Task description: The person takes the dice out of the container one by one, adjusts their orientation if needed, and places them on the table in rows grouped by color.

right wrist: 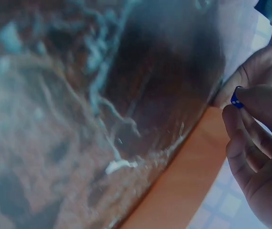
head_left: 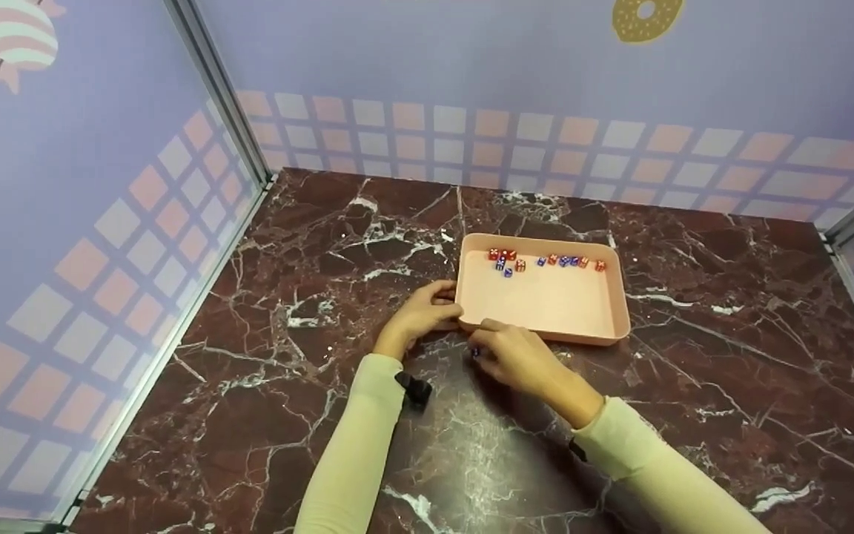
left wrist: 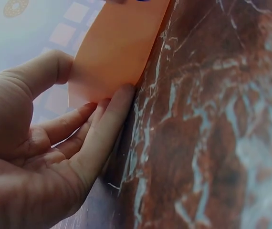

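A shallow peach tray (head_left: 545, 302) lies on the marbled tabletop. My left hand (head_left: 419, 311) holds its near left corner; the left wrist view shows the thumb (left wrist: 62, 67) at the rim and the fingers low against the outer wall. Just in front of the tray's near wall, my right hand (head_left: 520, 357) pinches a small blue die (right wrist: 236, 98) between thumb and index finger. Inside the tray, red dice (head_left: 520, 265) and blue dice (head_left: 508, 272) form a cluster at the back left. More red and blue dice (head_left: 564, 261) stand in a rough row at the back right.
Dark red marbled tabletop (head_left: 694, 415) surrounds the tray. Purple panels with pink and white squares (head_left: 491, 154) enclose it at the back and both sides, joined by metal posts (head_left: 223, 96). A black strap piece (head_left: 416, 389) sticks out from the left cuff.
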Available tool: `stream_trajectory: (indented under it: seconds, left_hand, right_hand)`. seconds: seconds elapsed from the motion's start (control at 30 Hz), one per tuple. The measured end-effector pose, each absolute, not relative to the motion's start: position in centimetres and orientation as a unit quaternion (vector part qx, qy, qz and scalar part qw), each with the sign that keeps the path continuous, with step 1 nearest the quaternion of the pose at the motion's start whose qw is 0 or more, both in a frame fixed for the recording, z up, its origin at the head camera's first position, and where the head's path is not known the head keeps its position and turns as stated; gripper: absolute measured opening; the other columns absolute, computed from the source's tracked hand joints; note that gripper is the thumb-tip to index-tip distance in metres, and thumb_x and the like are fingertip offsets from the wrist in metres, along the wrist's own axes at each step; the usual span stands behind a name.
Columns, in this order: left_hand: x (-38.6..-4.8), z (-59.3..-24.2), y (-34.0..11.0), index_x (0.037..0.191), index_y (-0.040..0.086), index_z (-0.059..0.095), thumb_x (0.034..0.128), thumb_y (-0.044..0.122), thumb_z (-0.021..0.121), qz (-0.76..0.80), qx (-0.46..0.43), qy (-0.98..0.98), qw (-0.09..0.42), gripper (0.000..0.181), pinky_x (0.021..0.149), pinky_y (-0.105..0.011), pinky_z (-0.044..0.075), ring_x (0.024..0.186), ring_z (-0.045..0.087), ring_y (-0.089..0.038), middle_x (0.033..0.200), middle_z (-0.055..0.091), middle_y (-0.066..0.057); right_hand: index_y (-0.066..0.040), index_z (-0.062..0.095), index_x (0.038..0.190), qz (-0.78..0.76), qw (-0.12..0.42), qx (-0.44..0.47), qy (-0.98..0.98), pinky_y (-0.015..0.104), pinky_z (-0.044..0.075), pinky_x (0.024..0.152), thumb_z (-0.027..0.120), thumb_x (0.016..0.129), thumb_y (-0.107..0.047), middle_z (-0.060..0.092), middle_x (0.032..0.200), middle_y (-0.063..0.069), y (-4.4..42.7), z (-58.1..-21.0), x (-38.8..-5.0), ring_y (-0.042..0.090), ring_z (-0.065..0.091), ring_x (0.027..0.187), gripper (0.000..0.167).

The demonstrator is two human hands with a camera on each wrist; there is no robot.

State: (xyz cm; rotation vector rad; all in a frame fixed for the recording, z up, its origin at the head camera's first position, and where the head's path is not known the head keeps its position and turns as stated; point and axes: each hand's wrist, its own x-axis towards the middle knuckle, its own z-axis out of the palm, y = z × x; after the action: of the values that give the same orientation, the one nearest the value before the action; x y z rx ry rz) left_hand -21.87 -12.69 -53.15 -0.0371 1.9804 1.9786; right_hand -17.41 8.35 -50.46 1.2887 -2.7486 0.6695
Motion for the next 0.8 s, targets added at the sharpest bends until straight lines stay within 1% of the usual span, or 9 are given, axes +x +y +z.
stream_trajectory:
  seconds: [0.17,0.27,0.57,0.8]
  left_hand:
    - [-21.8,-53.3,-12.8,0.153,-0.008,0.045,0.0943,-0.004,0.065,0.700,-0.012,0.695,0.165,0.062,0.100,-0.041,0.064,0.119,0.062,-0.029,0.142,0.055,-0.027]
    - [-21.7,-53.5,-12.9,0.153,-0.009,0.045,0.0946,-0.005,0.064,0.698,-0.013,0.697,0.164,0.062,0.100,-0.042,0.064,0.119,0.063,-0.031,0.142,0.056,-0.028]
    - [-21.7,-53.5,-12.8,0.152,-0.009,0.047,0.0937,-0.005,0.065,0.695,-0.017,0.700,0.161,0.061,0.100,-0.041,0.064,0.117,0.062,-0.028,0.141,0.056,-0.027]
    - [-21.8,-53.2,-12.7,0.151,-0.008,0.048,0.0933,-0.004,0.065,0.696,-0.011,0.698,0.168,0.061,0.101,-0.041,0.064,0.117,0.061,-0.027,0.141,0.056,-0.026]
  right_hand:
    - [-0.008,0.077,0.101,0.211,0.000,0.416,-0.884,0.049,0.065,0.081,0.081,0.088,-0.006,0.072,0.102,0.007,7.8,-51.2,-17.4,0.030,0.072,0.090,0.014]
    - [-0.008,0.078,0.103,0.212,-0.003,0.419,-0.883,0.050,0.065,0.082,0.081,0.088,-0.006,0.072,0.104,0.008,7.4,-51.8,-17.2,0.032,0.073,0.092,0.015]
    - [-0.008,0.077,0.104,0.220,-0.005,0.414,-0.883,0.050,0.066,0.078,0.082,0.087,-0.006,0.071,0.102,0.007,7.2,-52.3,-17.0,0.032,0.073,0.090,0.018]
    - [-0.010,0.077,0.110,0.228,-0.009,0.402,-0.887,0.050,0.066,0.077,0.083,0.087,-0.007,0.073,0.106,0.007,7.5,-52.2,-17.0,0.032,0.074,0.090,0.024]
